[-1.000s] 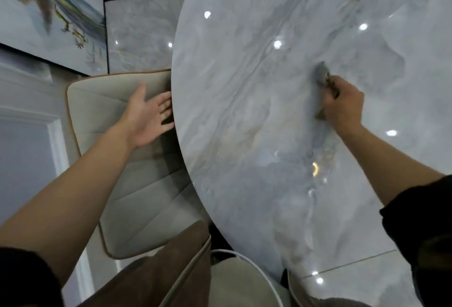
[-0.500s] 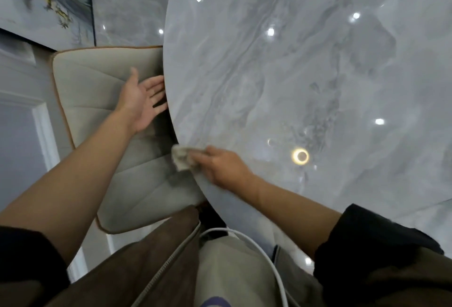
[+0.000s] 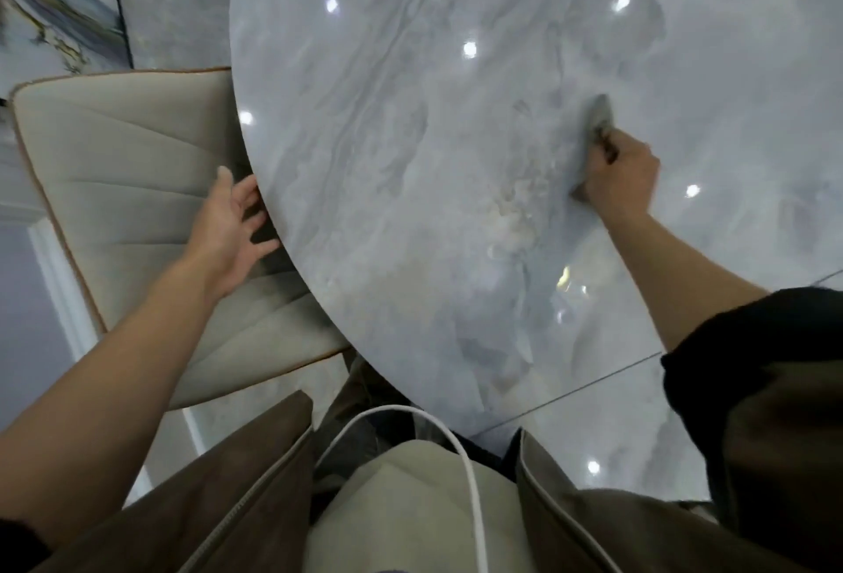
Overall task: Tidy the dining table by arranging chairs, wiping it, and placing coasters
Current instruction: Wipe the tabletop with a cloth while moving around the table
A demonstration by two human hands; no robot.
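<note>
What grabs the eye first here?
The glossy grey marble table fills most of the view, dotted with bright light reflections. Toward its right, the right hand grips a grey cloth against the surface. At the table's left edge the left hand is open, fingers spread, above a cream chair tucked partly under the top.

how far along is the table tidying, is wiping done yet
Done: one chair sits partly under the table edge. In hand: the right hand grips a cloth on the tabletop, so wiping is under way; the left hand hangs open by the rim. Left: no coasters in view yet.
</note>
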